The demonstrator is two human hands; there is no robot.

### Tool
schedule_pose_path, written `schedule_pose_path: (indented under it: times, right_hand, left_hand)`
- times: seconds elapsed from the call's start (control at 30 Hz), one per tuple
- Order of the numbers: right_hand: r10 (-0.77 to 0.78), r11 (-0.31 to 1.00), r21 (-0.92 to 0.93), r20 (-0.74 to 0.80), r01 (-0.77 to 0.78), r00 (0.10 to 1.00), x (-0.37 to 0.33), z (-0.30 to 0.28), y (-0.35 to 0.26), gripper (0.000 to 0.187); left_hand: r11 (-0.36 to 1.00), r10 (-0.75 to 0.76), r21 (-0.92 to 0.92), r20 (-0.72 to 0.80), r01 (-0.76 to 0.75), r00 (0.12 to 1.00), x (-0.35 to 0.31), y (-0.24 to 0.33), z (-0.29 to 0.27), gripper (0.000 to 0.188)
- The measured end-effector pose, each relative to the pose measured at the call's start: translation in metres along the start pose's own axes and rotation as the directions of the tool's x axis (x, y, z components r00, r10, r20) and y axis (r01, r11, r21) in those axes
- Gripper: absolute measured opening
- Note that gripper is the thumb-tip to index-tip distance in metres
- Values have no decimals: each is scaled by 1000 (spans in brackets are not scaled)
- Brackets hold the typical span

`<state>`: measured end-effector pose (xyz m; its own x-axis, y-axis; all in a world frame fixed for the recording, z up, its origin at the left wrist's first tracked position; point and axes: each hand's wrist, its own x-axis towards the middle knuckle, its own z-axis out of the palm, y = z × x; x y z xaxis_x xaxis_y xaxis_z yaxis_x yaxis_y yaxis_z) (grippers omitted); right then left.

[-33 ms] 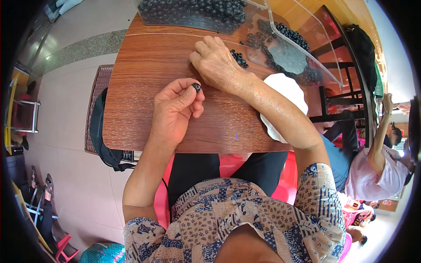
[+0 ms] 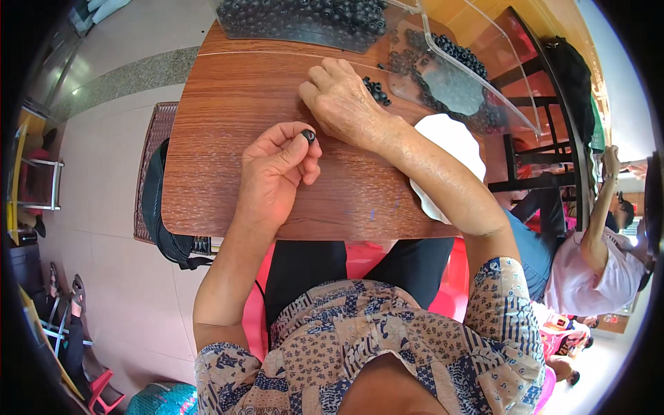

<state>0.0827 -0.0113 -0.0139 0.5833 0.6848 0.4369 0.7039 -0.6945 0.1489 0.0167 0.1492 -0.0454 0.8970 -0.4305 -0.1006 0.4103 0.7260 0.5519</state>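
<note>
My left hand (image 2: 275,166) is closed above the wooden table (image 2: 228,104), pinching a small black round part with a hole (image 2: 309,135) between thumb and fingers. Just ahead and to the right, my right hand (image 2: 339,97) has its fingers curled downward. Its fingertips are hidden, so I cannot make out what they hold. Beside that wrist lies a small pile of the same black parts (image 2: 374,90). The white scallop-edged plate (image 2: 443,149) is partly covered by my right forearm.
A clear plastic box (image 2: 297,31) full of black parts stands at the table's far edge. To its right, a transparent lid or tray (image 2: 477,48) leans over more black parts (image 2: 462,59). A black bag (image 2: 166,214) hangs at the left edge. Another person (image 2: 588,270) sits at the right.
</note>
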Motion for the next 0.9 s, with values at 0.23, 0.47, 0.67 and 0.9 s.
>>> schedule_pose_path:
  times: [0.23,0.47,0.67,0.9]
  right_hand:
    - [508,617,647,108,-448,855,-41,-42,-19,13]
    - [672,137,801,356,-582,649,-81,-97,-44,12]
    - [736,218,866,157,-450,658,-103,-111,-58,13]
    - [726,267,859,119,-436,678,-119,-125,-59,17]
  left_hand:
    - [1000,-7,27,38,6,999,0,-5,1,12]
    - [990,-139,-12,106,141,985,-10,-22,32,12]
    - [976,-214,-1,182,218,960,-15,-36,53,16]
    - [962,-271,36,196,269,942,-20,-44,71,18]
